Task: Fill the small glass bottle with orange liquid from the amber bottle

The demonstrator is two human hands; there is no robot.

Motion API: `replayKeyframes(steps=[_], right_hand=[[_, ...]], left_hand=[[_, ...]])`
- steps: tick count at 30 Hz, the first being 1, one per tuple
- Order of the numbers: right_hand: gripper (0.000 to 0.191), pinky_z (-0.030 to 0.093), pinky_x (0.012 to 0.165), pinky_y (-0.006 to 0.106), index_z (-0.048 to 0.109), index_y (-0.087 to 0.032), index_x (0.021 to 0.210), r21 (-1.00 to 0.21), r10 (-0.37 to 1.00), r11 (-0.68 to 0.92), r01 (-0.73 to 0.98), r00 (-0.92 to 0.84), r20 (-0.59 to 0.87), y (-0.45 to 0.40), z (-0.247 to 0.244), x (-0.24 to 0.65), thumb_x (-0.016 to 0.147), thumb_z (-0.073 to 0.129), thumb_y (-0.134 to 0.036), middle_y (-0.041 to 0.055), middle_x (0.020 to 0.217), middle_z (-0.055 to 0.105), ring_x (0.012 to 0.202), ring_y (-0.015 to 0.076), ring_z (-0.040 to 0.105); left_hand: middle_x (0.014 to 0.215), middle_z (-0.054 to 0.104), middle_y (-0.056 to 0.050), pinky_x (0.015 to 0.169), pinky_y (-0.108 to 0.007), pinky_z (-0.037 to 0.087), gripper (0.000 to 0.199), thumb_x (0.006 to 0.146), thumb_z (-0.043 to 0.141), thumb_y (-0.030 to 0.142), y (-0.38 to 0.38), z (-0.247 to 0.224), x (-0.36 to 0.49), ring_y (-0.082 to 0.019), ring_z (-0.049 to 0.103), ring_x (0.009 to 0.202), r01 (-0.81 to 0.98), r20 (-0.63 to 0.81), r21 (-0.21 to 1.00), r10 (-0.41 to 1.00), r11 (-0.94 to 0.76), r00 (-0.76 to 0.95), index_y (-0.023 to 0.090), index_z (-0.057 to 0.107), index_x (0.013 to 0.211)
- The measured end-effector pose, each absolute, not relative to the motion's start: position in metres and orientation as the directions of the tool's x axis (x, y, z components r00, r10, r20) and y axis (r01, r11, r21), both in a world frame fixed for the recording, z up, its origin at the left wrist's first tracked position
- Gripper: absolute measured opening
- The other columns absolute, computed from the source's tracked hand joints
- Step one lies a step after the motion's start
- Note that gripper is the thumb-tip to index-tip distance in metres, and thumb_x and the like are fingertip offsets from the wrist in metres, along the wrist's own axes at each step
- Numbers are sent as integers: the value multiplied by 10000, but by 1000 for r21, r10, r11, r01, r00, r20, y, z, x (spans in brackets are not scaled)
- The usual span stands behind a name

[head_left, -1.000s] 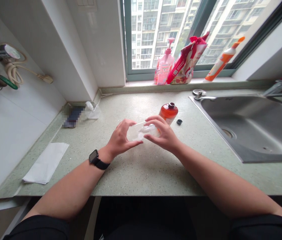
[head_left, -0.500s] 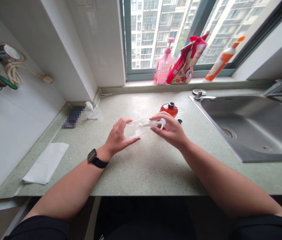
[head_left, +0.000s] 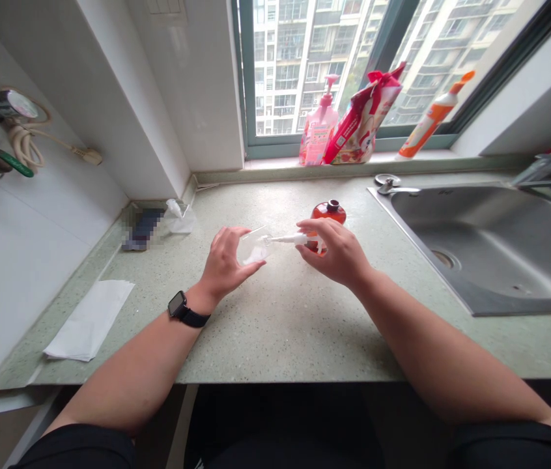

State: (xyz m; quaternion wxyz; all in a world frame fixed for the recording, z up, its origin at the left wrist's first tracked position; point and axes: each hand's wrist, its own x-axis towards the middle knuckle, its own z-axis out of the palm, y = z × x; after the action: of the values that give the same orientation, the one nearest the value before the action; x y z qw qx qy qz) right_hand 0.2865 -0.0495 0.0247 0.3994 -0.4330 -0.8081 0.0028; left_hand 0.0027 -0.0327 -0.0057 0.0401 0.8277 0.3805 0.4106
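My left hand (head_left: pixel 226 260) is closed around a clear plastic bottle (head_left: pixel 254 246), tipped so that its mouth points right. A white pump head (head_left: pixel 299 240) is gripped by the fingers of my right hand (head_left: pixel 337 251). Its thin tube (head_left: pixel 279 239) points left, with the end at the bottle's mouth. Whether that end is still inside the neck, I cannot tell. Just behind my right hand, an orange-red bottle (head_left: pixel 329 210) with a dark uncapped neck stands on the counter, its lower part covered by the hand.
Folded white paper (head_left: pixel 90 319) lies at the left. Behind it are a blurred dark object (head_left: pixel 143 227) and a clear pump bottle (head_left: pixel 179 218). A steel sink (head_left: pixel 490 247) is at the right. A pink pump bottle (head_left: pixel 319 133), a red bag (head_left: pixel 366 120) and an orange-white bottle (head_left: pixel 426 124) stand on the windowsill.
My hands have drawn apart slightly, the left with the clear bottle moving left. The pump head has pulled away from the bottle's mouth, and more of its tube shows between them.
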Motion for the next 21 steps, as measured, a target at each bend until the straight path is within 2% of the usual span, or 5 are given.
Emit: replayKeyframes(steps=[5, 11, 15, 21], right_hand=[[215, 583, 920, 530, 719, -310, 1158, -307, 704, 623, 719, -345, 621, -48, 25, 289, 954, 650, -304, 58, 1075, 787, 971, 298, 707], [180, 577, 937, 539, 743, -331, 1097, -335, 734, 598, 728, -328, 595, -50, 29, 288, 930, 682, -303, 38, 1030, 790, 969, 299, 699], [166, 572, 1013, 542, 736, -317, 1082, -457, 750, 570, 683, -207, 628, -52, 42, 296, 925, 703, -360, 42, 1039, 790, 1038, 299, 722], [303, 602, 974, 466, 689, -298, 1135, -686, 770, 528, 500, 59, 636, -32, 58, 350, 908, 746, -492, 49, 1119, 765, 1054, 264, 734]], left_hand=[[1317, 692, -120, 1109, -571, 528, 647, 880, 861, 484, -31, -7, 0, -336, 668, 1252, 615, 659, 384, 671, -689, 341, 237, 528, 1376], [1315, 686, -115, 1098, -528, 559, 651, 867, 870, 518, -31, -7, 1, -316, 684, 1231, 590, 639, 474, 716, -653, 280, 245, 543, 1360], [1310, 686, -116, 1106, -535, 558, 654, 872, 848, 576, -31, -5, 0, -323, 683, 1232, 598, 632, 494, 733, -631, 252, 242, 550, 1349], [1325, 661, -117, 1106, -533, 556, 634, 894, 823, 579, -30, -4, -1, -327, 661, 1247, 597, 644, 481, 721, -642, 256, 244, 553, 1359]])
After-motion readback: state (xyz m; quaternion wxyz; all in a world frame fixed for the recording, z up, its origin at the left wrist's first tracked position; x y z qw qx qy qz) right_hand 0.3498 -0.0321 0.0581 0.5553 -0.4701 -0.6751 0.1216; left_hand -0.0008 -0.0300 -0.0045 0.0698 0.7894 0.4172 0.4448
